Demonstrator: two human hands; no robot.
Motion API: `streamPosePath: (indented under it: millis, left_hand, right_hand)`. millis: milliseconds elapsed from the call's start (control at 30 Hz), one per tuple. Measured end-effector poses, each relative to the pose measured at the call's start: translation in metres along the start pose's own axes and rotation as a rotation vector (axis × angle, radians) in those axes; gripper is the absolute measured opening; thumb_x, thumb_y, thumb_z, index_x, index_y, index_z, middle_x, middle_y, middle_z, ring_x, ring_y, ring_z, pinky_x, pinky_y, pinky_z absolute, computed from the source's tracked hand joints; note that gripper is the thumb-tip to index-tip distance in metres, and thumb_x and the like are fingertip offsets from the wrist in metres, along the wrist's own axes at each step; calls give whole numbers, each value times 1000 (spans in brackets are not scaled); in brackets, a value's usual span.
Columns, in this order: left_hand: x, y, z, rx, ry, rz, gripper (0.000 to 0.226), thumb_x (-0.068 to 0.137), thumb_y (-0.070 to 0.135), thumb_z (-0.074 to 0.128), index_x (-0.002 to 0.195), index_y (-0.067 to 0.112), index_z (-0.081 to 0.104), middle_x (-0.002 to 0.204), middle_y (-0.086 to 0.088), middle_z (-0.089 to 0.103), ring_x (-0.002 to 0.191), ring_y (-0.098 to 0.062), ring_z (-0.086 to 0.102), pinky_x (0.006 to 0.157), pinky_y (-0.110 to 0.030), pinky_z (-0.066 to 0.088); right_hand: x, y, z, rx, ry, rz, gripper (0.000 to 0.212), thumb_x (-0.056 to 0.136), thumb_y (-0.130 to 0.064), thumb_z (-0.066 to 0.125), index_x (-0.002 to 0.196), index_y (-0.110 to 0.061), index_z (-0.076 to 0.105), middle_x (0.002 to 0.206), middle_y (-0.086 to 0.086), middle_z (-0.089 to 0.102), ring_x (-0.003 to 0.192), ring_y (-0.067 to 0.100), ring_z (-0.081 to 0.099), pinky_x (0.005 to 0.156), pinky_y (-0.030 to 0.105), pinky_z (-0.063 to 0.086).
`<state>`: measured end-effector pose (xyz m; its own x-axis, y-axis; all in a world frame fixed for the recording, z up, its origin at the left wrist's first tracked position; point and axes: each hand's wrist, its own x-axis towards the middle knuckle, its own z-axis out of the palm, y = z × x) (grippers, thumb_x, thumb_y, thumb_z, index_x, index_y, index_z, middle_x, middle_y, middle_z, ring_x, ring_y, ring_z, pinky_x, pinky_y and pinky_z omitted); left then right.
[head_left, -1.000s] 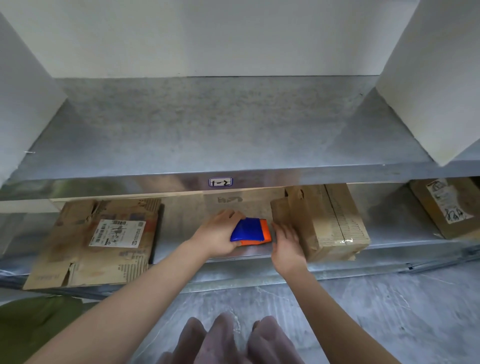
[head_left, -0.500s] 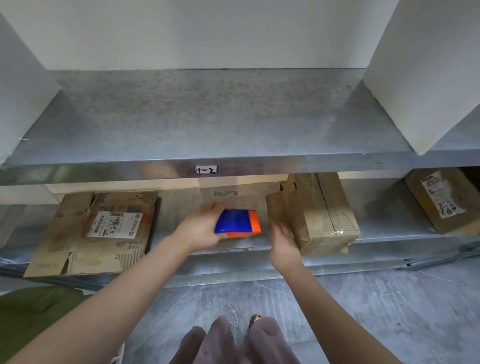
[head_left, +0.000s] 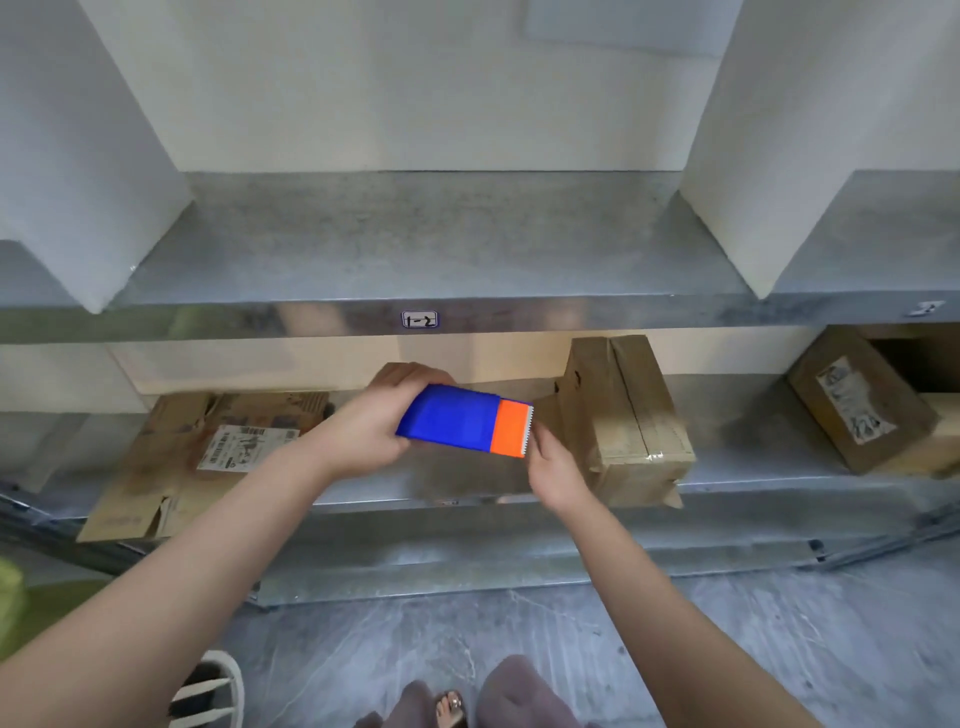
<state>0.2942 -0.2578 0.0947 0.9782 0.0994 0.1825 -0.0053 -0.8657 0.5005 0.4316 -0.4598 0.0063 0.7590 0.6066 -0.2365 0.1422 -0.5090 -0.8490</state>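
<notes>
In front of the lower shelf (head_left: 753, 467), a packet held mostly by one end.

A flat carton (head_left: 208, 457) lies at the left. The left grip (head_left: 374, 431) clasps the blue end of the packet (head_left: 457, 426), which hangs in the air just above the shelf's front edge. The right grip (head_left: 550, 467) meets the orange end, but I cannot tell whether it pinches. With one firm hold, the packet could tip and drop to the floor (head_left: 675, 649), or bump the box (head_left: 623, 415) just beside it.

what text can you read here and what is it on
"1-2": tag on the shelf edge.
Shipping label on the flat carton: barcode and print, too blurred to read.
Sticker on the right box: too blurred.
Packet: no text visible.
</notes>
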Motion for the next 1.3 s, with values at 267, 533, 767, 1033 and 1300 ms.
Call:
streamPosePath:
  millis: [267, 533, 767, 1033, 1300]
  left_hand:
    - [22, 58, -15, -26, -9, 91, 61, 75, 6, 69, 129, 22, 47, 122, 13, 48, 113, -11, 42, 95, -11, 30]
    - [46, 123, 6, -55, 31, 91, 60, 78, 15, 73, 131, 23, 45, 126, 18, 45, 119, -9, 40, 97, -14, 29]
    - [67, 198, 39, -136, 84, 64, 61, 72, 33, 68, 128, 25, 46, 122, 13, 47, 115, -8, 43, 98, -13, 31]
    - [81, 244, 69, -280, 85, -42, 62, 70, 32, 76, 122, 37, 43, 124, 13, 51, 115, -6, 50, 98, -26, 43]
    - [92, 243, 81, -274, 60, -88, 69, 72, 15, 83, 128, 28, 44, 128, 9, 50, 116, -5, 49, 100, -27, 43]
  right_hand:
    - [-35, -22, -24, 597, -40, 87, 31, 102, -24, 46, 132, -15, 52, 134, 3, 59, 93, 0, 65, 109, 47, 42]
    - [-64, -24, -83, 785, -8, -13, 16, 103, -17, 44, 113, -15, 57, 119, 15, 64, 103, 20, 66, 81, 32, 59]
    - [-81, 3, -150, 801, -6, -43, 16, 103, -20, 45, 114, -15, 57, 114, 11, 65, 107, 25, 65, 87, 44, 57]
    - [-93, 35, -199, 839, -64, -26, 16, 103, -15, 44, 105, -14, 60, 100, 6, 68, 98, 22, 66, 83, 41, 57]
    - [-86, 54, -200, 459, 91, -171, 22, 81, -3, 72, 90, -21, 64, 82, -4, 71, 81, 16, 68, 85, 48, 57]
